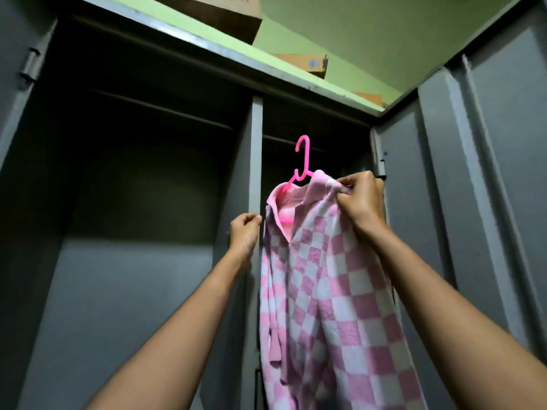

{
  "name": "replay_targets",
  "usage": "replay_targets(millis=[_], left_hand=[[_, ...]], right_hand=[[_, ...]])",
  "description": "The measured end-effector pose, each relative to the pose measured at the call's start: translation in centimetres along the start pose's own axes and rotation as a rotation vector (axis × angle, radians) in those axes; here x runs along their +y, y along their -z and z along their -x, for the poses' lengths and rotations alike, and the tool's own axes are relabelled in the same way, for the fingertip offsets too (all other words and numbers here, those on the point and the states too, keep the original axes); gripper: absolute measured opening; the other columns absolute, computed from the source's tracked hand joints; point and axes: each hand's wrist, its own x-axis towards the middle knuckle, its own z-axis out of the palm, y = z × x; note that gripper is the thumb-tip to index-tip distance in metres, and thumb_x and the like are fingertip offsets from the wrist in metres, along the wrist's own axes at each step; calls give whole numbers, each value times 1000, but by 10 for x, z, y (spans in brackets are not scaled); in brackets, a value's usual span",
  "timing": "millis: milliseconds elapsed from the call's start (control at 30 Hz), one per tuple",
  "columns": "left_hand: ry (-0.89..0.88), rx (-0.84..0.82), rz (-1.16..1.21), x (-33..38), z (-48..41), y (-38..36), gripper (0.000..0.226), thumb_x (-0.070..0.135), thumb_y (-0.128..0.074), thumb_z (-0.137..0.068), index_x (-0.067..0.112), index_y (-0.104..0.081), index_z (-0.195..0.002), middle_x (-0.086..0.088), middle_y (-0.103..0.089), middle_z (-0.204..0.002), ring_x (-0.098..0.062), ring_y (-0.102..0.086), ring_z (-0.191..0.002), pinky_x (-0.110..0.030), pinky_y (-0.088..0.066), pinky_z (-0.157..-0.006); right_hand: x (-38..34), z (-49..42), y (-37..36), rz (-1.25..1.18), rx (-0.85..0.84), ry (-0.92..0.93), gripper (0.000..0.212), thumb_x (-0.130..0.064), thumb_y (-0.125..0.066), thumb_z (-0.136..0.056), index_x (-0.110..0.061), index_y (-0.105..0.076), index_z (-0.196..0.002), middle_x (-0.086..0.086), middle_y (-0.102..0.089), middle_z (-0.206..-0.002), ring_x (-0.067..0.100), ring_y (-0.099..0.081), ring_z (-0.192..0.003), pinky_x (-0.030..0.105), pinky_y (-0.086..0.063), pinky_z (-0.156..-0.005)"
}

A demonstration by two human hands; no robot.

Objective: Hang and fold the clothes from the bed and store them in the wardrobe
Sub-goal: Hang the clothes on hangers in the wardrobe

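Observation:
A pink and white checked shirt hangs on a bright pink plastic hanger in front of the open grey wardrobe. My right hand pinches the shirt's shoulder and collar at the top right. The hanger's hook points up just below the right compartment's rail; whether it touches the rail I cannot tell. My left hand is raised beside the shirt's left edge, in front of the wardrobe's centre post, fingers curled with nothing visible in them.
The left compartment has its own dark rail and no clothes in view. Both wardrobe doors stand open, the right door close to my right arm. Cardboard boxes sit on top of the wardrobe against a green wall.

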Motion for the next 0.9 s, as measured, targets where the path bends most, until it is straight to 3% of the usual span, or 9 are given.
replay_targets(millis=[100,267,400,533,700,800,900], left_hand=[[-55,33,-56,-6,-27,-2,27,18,-55,-91,10,-61,-117,-12,-62,-120,-29,-56,-114,-37,-43,-98],[-188,121,-142,-12,-74,-5,41,23,-55,-93,14,-51,-132,-7,-54,-133,-20,-48,-123,-25,-33,-103],[-276,135,-180,-9,-109,-15,42,31,-48,-97,16,-49,-136,-3,-52,-136,-18,-44,-128,-23,-30,-102],[-390,147,-179,0,-139,-26,43,36,-47,-96,18,-49,-136,-2,-53,-136,-20,-44,-129,-34,-31,-111],[-510,141,-283,-2,-161,-33,51,46,-43,-95,24,-43,-140,3,-49,-140,-16,-44,-129,-39,-34,-110],[-576,103,-245,-10,-171,-32,71,67,-44,-77,28,-46,-137,4,-55,-134,-16,-52,-122,-43,-41,-105],[-576,70,-227,-13,-179,-30,78,70,-47,-71,26,-48,-135,1,-56,-132,-17,-54,-120,-44,-43,-103]], right_hand=[[3,-24,-31,-21,38,22,20,-8,-55,-82,-8,-75,-88,25,-68,-88,40,-61,-88,29,-36,-62],[15,-58,-80,-87,80,47,24,-6,-53,-84,-7,-74,-96,24,-68,-98,42,-57,-99,34,-45,-74],[29,-83,-124,-176,86,53,24,-5,-50,-86,-3,-73,-91,24,-67,-92,41,-58,-95,32,-42,-68],[42,-114,-172,-248,51,77,22,-6,-50,-85,-4,-72,-83,25,-67,-87,43,-60,-93,35,-44,-68],[43,-145,-219,-311,8,71,23,-8,-53,-86,-7,-73,-96,22,-67,-99,39,-61,-101,34,-48,-76],[47,-157,-240,-343,-14,46,24,-7,-54,-88,-5,-71,-105,21,-66,-107,36,-60,-105,29,-46,-76],[49,-167,-255,-357,-10,46,23,-8,-55,-88,-4,-70,-105,23,-65,-109,38,-59,-106,35,-49,-82]])
